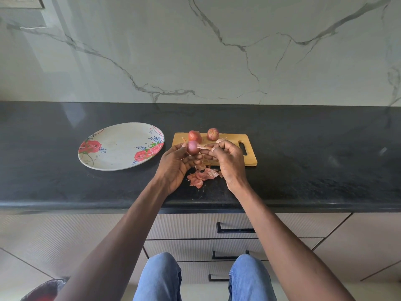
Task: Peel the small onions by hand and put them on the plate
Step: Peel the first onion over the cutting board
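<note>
My left hand [176,165] grips a small, mostly peeled pink onion [192,147] above the near left corner of the wooden cutting board [249,158]. My right hand [230,161] pinches a strip of onion skin [205,147] that still hangs from that onion. Two unpeeled red onions [194,136] [213,134] sit at the back of the board, and a small pale piece [219,141] shows behind my right fingers. The floral plate [118,146] lies to the left of the board with nothing on it.
A pile of pink onion skins [200,177] lies on the black counter [314,166] under my hands. Drawers with black handles [235,230] are below the counter edge. A bin with a dark liner [43,290] stands at the bottom left.
</note>
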